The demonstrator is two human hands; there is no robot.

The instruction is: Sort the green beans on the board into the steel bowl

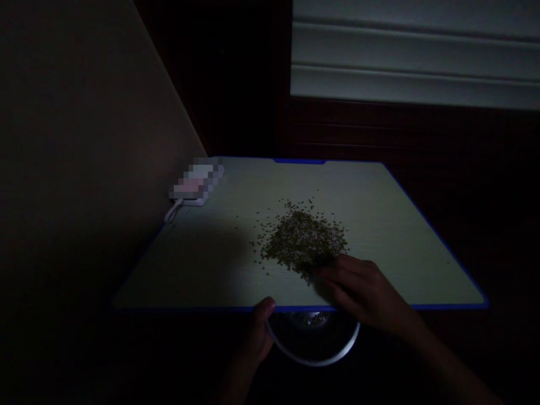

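Observation:
A loose heap of small greenish grains (300,233), too dim to name exactly, is spread over the pale tabletop (189,275). At the heap's near edge is my right hand (363,287); its fingers are bent and drawn together, touching the grains. Whatever they pinch is hidden in shadow. Just below the table's blue front edge, a round metal bowl (318,363) has some grains inside. My left hand (260,329) grips the bowl's left rim, its thumb up against the table edge and its other fingers mostly hidden.
A blurred-out flat object with a white strap (172,211) lies at the table's far left edge. A plain wall (84,112) borders the left side. Dark wood panelling (333,124) and pale horizontal slats (413,50) stand behind the table. The light is very dim.

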